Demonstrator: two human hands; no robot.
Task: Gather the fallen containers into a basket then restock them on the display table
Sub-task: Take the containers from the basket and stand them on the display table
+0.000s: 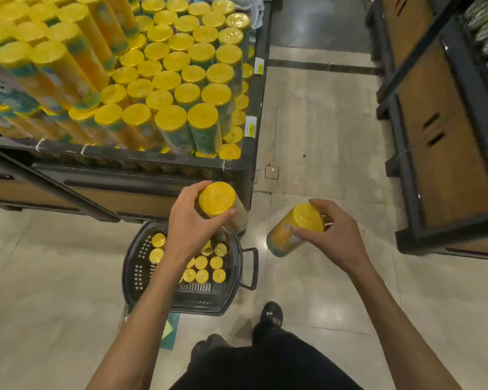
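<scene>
Though apart, container (217, 199) per hand (190, 228).

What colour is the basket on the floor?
The basket is black; head view shows it best.

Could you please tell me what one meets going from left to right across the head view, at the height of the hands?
Left hand → yellow-lidded container it grips → second container → right hand gripping it → wooden shelf unit.
</scene>
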